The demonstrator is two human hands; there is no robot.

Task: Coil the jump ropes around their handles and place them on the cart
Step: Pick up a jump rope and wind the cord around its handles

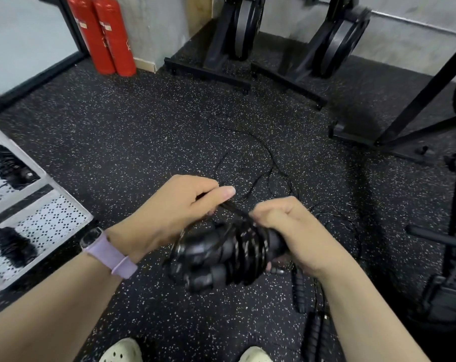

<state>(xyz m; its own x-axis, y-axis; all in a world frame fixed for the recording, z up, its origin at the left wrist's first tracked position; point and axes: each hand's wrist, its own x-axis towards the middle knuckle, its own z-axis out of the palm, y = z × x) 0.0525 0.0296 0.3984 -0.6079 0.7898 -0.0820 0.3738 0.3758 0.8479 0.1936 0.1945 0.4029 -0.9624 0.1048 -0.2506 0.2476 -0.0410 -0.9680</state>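
Mid-coil: the right hand (286, 231) grips the paired handles (221, 257) while the left hand (179, 207) pinches the rope (237, 210), which next needs another taut wrap.

My right hand (289, 231) covers one end of the handles (221, 257), and my fingers there are hidden under them. The wound rope (247, 246) is blurred, so I cannot count its turns. The cart (46, 212) is cut by the left edge. The handles on the floor (298, 291) pass behind my right arm.
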